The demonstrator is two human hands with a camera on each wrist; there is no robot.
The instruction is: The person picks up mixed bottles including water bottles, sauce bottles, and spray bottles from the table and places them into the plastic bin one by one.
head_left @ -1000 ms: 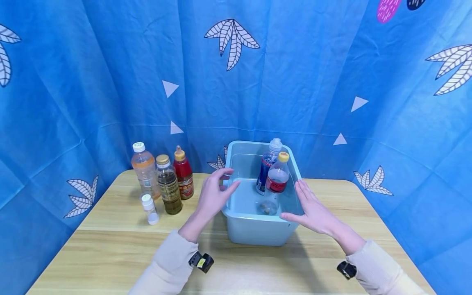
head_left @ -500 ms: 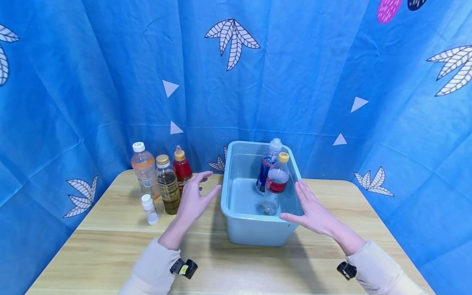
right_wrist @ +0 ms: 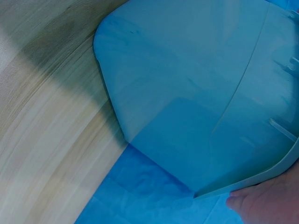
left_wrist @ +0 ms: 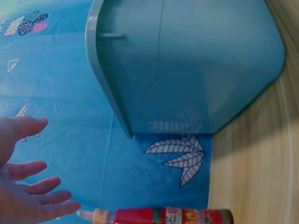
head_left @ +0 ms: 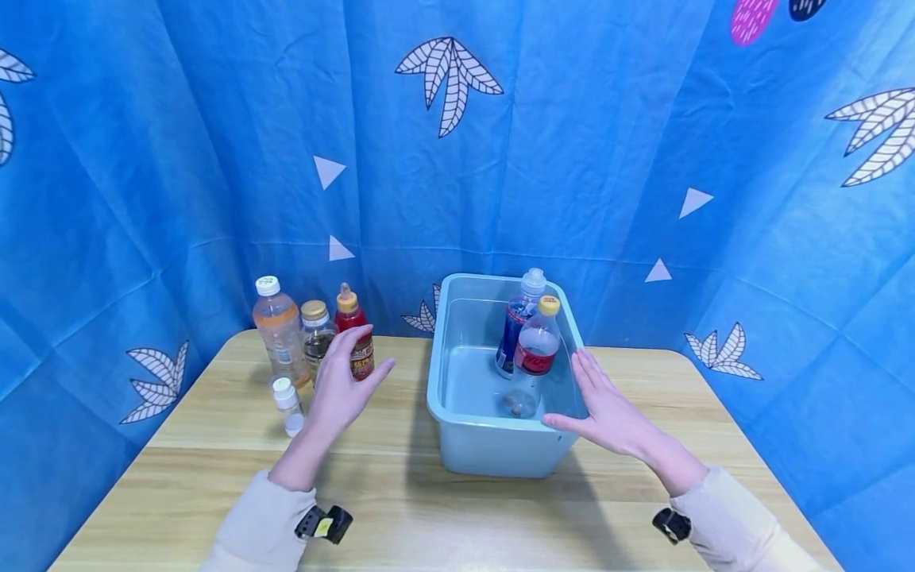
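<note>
My left hand (head_left: pixel 341 389) is held over the table with its fingers spread and nothing in them, beside a red sauce squeeze bottle (head_left: pixel 363 361) and a brown bottle with a gold cap (head_left: pixel 317 340), partly covering both. In the left wrist view, the fingertips lie near the nozzle of the red sauce bottle (left_wrist: pixel 149 215). My right hand (head_left: pixel 608 413) rests on the near right corner of a light blue plastic bin (head_left: pixel 493 449), thumb along the front rim and straight fingers on the side rim. Inside stand a blue bottle (head_left: pixel 511 326) and a clear, yellow-capped bottle (head_left: pixel 536 361).
Left of my left hand are a clear bottle with an orange band (head_left: pixel 281 334) and a small white-capped bottle (head_left: pixel 291 407). A blue patterned curtain (head_left: pixel 457 199) hangs behind the wooden table (head_left: pixel 400 508).
My left hand has moved left, from the bin's left rim to the bottles. The right hand keeps its place on the bin.
</note>
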